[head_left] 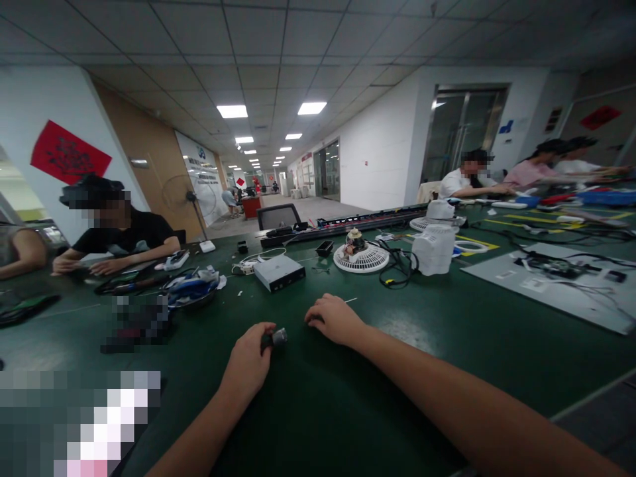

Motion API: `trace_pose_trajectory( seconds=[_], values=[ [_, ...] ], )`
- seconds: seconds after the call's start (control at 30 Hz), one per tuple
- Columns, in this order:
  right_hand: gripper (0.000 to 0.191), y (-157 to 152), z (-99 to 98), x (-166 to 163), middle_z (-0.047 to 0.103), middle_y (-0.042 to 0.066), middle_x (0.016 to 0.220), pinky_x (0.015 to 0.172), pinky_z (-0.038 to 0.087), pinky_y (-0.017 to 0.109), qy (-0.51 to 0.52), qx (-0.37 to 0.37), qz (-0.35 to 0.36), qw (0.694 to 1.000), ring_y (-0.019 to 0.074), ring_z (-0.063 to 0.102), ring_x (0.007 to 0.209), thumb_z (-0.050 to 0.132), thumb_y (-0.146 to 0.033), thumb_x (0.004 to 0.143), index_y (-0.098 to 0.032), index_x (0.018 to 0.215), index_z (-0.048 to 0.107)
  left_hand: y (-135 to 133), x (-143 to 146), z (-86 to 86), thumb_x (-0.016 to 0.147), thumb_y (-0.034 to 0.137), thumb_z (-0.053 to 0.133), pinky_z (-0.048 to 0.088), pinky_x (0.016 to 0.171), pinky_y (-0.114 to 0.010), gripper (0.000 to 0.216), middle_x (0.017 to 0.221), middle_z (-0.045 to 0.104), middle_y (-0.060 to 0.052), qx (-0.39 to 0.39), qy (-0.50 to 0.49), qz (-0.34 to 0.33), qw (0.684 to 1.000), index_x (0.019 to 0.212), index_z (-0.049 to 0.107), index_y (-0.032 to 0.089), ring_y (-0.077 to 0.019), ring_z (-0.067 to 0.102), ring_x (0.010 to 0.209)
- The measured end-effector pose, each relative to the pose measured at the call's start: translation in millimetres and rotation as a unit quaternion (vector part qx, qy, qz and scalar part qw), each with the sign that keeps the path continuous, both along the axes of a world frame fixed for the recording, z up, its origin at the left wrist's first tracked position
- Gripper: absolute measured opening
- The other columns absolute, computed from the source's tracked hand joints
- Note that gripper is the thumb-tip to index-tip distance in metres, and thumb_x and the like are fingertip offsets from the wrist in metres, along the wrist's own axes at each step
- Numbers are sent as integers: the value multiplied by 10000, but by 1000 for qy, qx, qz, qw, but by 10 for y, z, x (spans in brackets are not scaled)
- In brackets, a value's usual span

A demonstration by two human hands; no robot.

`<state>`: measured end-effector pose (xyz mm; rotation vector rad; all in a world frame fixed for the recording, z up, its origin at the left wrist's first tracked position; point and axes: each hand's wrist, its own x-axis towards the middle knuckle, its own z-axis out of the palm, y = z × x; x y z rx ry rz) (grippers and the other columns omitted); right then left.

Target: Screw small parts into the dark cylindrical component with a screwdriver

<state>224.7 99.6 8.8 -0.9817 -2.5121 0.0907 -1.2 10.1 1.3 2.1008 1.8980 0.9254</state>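
Note:
My left hand [252, 354] is closed around a short cylindrical piece with a dark body and a grey metallic end [280, 336], held just over the green table. To its right, my right hand [334, 319] rests low with its fingers curled in; whatever they may hold is hidden. A thin pale rod [351, 300] shows just behind that hand, and I cannot tell whether it is gripped. Beyond both hands lie a silver box-shaped drive [279, 272] and a round white fan grille [361, 257] with a motor on it.
A white plastic housing [433, 250] with black cable [400, 265] stands right of the grille. A large grey panel [556, 285] with a circuit board lies at right. A small black tray [324, 248] sits behind the drive. Co-workers sit at left [124, 232] and far right.

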Motion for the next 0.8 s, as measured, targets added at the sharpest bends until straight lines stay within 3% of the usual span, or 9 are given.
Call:
trace_pose_trajectory(
  seconds=[0.17, 0.27, 0.4, 0.5, 0.63, 0.8],
  values=[
    [371, -126, 62, -72, 729, 61, 980, 840, 433, 359, 106, -24, 14, 994, 221, 571, 934, 664, -260, 883, -208, 1250, 651, -3, 13, -12, 841, 156, 522, 490, 965, -432, 313, 1119, 716, -88, 13, 6, -21, 1000, 1106, 684, 197, -253, 665, 1041],
    [257, -201, 107, -112, 728, 49, 926, 831, 427, 345, 120, -6, 52, 991, 208, 569, 912, 686, -289, 874, -215, 1117, 720, -19, 33, -7, 894, 187, 467, 490, 949, -412, 340, 1132, 716, -74, 5, 5, -43, 999, 1176, 653, 223, -244, 664, 1051],
    [134, -246, 137, -122, 725, 28, 848, 791, 417, 328, 146, 13, 87, 985, 193, 573, 851, 735, -308, 834, -234, 941, 764, -66, 81, 39, 917, 190, 424, 524, 740, -353, 340, 932, 742, -49, -29, 14, -46, 998, 1200, 605, 245, -240, 703, 861],
    [107, -265, 141, -118, 730, 12, 808, 774, 419, 317, 175, -4, 104, 979, 180, 583, 810, 767, -316, 801, -236, 872, 768, -109, 122, 70, 924, 205, 429, 516, 752, -351, 304, 1019, 729, -77, -29, 14, -39, 999, 1183, 586, 231, -246, 699, 897],
    [110, -321, 160, -123, 741, 14, 808, 769, 428, 318, 166, -31, 115, 979, 182, 591, 810, 756, -321, 811, -232, 874, 773, -151, 144, 63, 919, 233, 466, 504, 796, -344, 282, 1063, 703, -72, -24, 10, -83, 996, 1179, 575, 241, -230, 681, 919],
    [166, -373, 200, -114, 747, 31, 877, 779, 451, 331, 145, -62, 116, 981, 202, 601, 868, 758, -250, 799, -230, 963, 764, -159, 131, 47, 905, 258, 498, 502, 774, -329, 255, 1053, 698, -58, -20, 4, -78, 997, 1143, 589, 253, -222, 670, 902]
  ],
)
